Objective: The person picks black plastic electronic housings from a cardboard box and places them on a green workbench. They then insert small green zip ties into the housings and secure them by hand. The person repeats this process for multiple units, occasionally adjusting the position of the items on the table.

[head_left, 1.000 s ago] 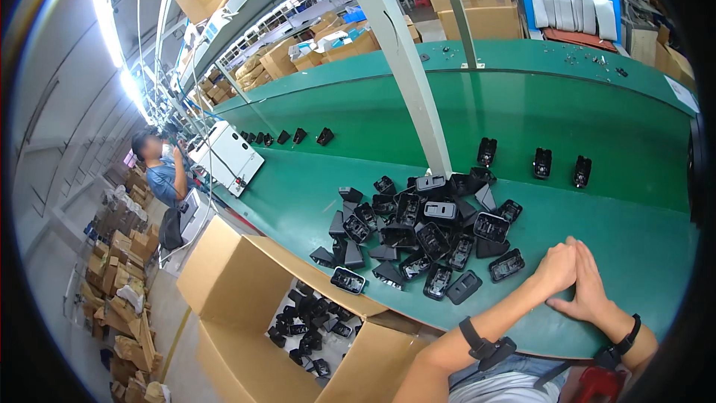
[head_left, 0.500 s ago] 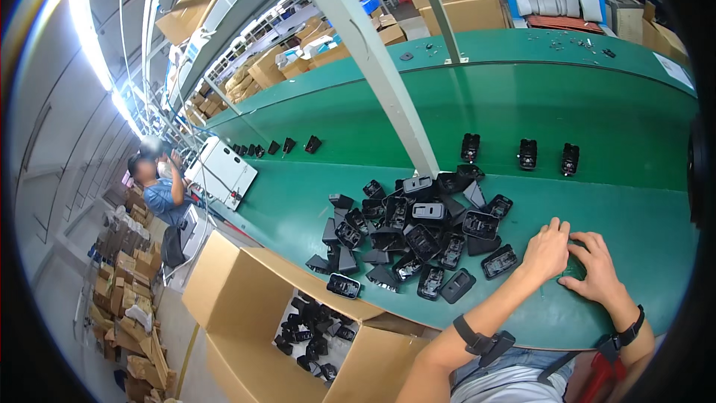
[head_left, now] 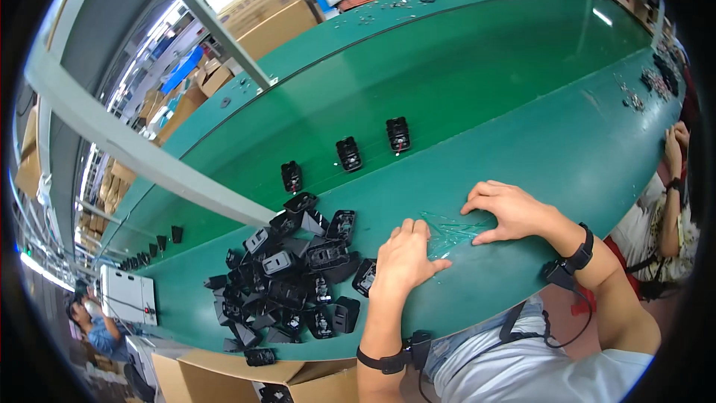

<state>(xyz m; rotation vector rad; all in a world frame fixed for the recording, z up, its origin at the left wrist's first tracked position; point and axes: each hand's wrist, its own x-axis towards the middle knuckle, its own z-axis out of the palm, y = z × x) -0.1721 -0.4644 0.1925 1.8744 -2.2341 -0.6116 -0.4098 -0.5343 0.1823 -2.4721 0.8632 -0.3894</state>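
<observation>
Starting at the left hand [head_left: 406, 257], I see its fingers bent down at the left end of some clear film [head_left: 452, 237]; whether it grips, I cannot tell from here. Facing it, the right hand [head_left: 507, 213] is open, thumb and fingers curved apart at the other end. The film lies creased on the green table [head_left: 567, 172] between them; it may be loose strips rather than one sheet. I judge it light, thin and slippery, quick to wrinkle or slide, so I would pinch an edge at each end, thumb against fingertip. The left forearm rises nearly straight from the lower edge; the right slants in from the lower right, elbow bent. Just left of the left hand lies a black shell [head_left: 365, 277], then a heap of shells [head_left: 287, 291], with a carton [head_left: 209, 382] at lower left. Behind, three spaced shells [head_left: 347, 154] stand in a row. A co-worker's arm [head_left: 673, 155] shows at far right.
</observation>
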